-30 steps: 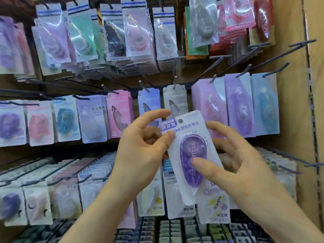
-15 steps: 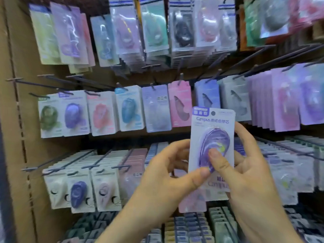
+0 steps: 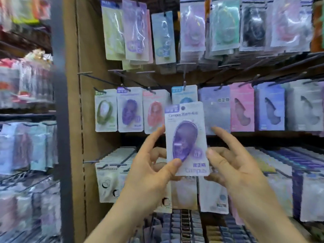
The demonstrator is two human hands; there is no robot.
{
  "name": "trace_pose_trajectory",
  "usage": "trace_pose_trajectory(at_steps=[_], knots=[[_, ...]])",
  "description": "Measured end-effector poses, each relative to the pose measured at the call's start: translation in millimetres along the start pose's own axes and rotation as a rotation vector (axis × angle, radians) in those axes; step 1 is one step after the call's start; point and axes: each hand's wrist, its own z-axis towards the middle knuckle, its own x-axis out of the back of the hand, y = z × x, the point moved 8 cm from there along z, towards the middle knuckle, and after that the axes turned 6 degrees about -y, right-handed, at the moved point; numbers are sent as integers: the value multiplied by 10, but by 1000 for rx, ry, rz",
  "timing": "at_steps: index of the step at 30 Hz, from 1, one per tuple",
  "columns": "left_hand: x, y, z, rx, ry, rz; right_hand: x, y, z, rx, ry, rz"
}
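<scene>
A white blister packet with a purple correction-tape dispenser (image 3: 186, 137) is held upright in front of the display rack. My left hand (image 3: 150, 172) grips its lower left part, with the thumb on the front near the dispenser's bottom and the fingers behind it. My right hand (image 3: 233, 165) is at the packet's right edge. Its thumb tip touches that edge, its lower fingers reach behind the bottom right corner, and its index finger points up, clear of the packet.
Rows of similar packets hang on metal pegs (image 3: 122, 85) across a brown pegboard rack (image 3: 73, 120): a purple one (image 3: 130, 109), a green one (image 3: 105, 111), a red one (image 3: 155, 111), a pink one (image 3: 242, 109). More stock fills the shelves at left (image 3: 26, 146) and below.
The view has swung left along the rack, bringing the rack's left post and the neighbouring shelves into sight. The packet stays in both hands, and the right thumb has slid from its front to its right edge.
</scene>
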Motion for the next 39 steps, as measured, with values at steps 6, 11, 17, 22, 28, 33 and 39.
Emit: trace_pose_trajectory(at_steps=[6,11,17,22,28,33,39], knots=[[660,12,115,-70,107,181,-684,-68,438,85,-187,-147],[1073,138,411,-85,141,297,-1185,-131,920,172,-238,-341],[1336,98,702,1,138,372,-1461,-208,1282,169,-227,-450],[1400,194,748,-52,185,676,-1493,-123,1371,138,-213,-438],[1412,239,823,6,257,1220,-1473,32,1424,52,-228,-467],[1372,123,1045,-27,278,1512,-1414,121,1313,10,-273,-606],[1337,-1,1194,21,302,1684,-1185,46,1040,24,-254,-619]])
